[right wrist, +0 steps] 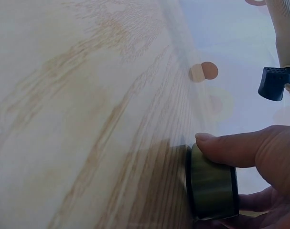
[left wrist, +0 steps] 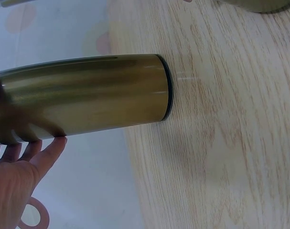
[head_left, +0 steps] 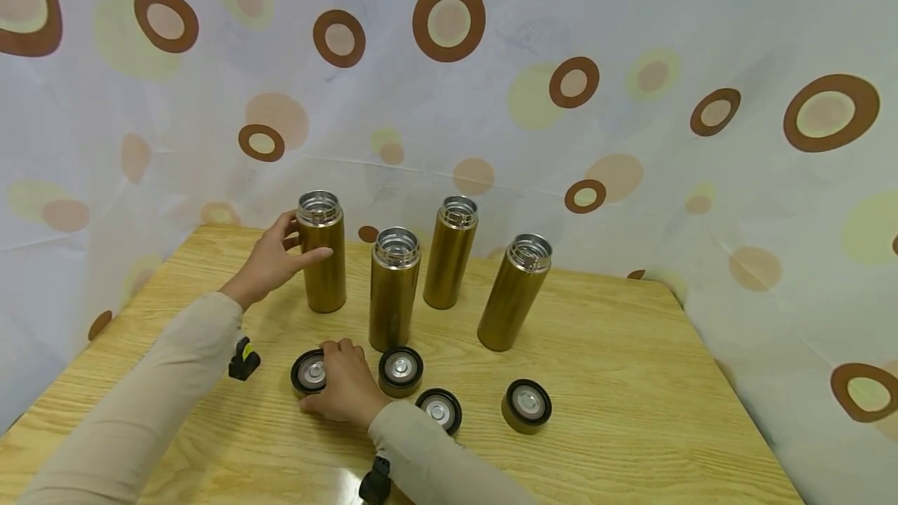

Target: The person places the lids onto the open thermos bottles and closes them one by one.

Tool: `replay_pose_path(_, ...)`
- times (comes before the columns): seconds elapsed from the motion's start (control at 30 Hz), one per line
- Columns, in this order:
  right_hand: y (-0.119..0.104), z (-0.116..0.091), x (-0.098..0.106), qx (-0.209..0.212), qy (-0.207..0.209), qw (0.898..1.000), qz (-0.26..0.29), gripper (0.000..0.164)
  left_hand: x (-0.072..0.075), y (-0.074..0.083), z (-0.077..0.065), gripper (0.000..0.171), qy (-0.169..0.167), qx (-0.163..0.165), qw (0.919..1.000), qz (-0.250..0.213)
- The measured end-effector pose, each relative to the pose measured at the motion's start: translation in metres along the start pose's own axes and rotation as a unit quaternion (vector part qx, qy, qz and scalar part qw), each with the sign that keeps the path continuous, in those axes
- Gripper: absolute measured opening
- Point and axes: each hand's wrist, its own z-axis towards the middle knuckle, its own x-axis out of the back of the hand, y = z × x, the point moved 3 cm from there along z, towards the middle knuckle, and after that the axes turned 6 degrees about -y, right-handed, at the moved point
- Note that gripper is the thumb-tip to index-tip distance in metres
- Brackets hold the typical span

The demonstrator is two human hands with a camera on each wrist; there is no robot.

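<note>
At the far left of the bottle group, my left hand (head_left: pixel 270 262) holds an open gold thermos bottle (head_left: pixel 324 271), thumb across its front and fingers at its left side. The bottle's dark-edged base (left wrist: pixel 166 88) is against the wood in the left wrist view. Closer to me, my right hand (head_left: pixel 348 383) grips the leftmost thermos lid (head_left: pixel 306 372) between thumb and fingers. In the right wrist view the thumb lies along the side of this lid (right wrist: pixel 212 186), which sits at the table surface. Part of the lid is hidden by the hand in the head view.
Three more open thermos bottles stand to the right: one in front (head_left: pixel 393 298), one behind (head_left: pixel 449 263), one farthest right (head_left: pixel 512 298). Three other lids lie underside up: a near one (head_left: pixel 401 371), one partly behind the right sleeve (head_left: pixel 439 410), and one at right (head_left: pixel 527 405). A patterned curtain (head_left: pixel 491 123) hangs behind the table.
</note>
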Motion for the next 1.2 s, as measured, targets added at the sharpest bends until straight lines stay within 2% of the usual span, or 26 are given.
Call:
replay_pose_path(0.27,0.001,0.001,-0.001,0.003,0.008,1.0,0.0,0.077,0.0,-0.001,0.001,0.091,-0.001,-0.003,1.0,-0.002)
replay_pose_path(0.5,0.004,0.004,0.0,0.006,-0.006,1.0,0.03,0.077,0.0,-0.003,0.002,0.09,-0.003,-0.006,1.0,-0.007)
replay_pose_path(0.87,-0.001,0.0,0.019,0.002,-0.019,0.997,0.073,0.079,0.001,-0.002,0.002,0.089,0.0,-0.011,0.9999,-0.007)
replay_pose_path(1.2,-0.008,-0.009,0.042,0.045,0.017,0.995,0.085,0.076,0.001,-0.001,0.001,0.089,0.0,-0.012,0.9999,-0.006)
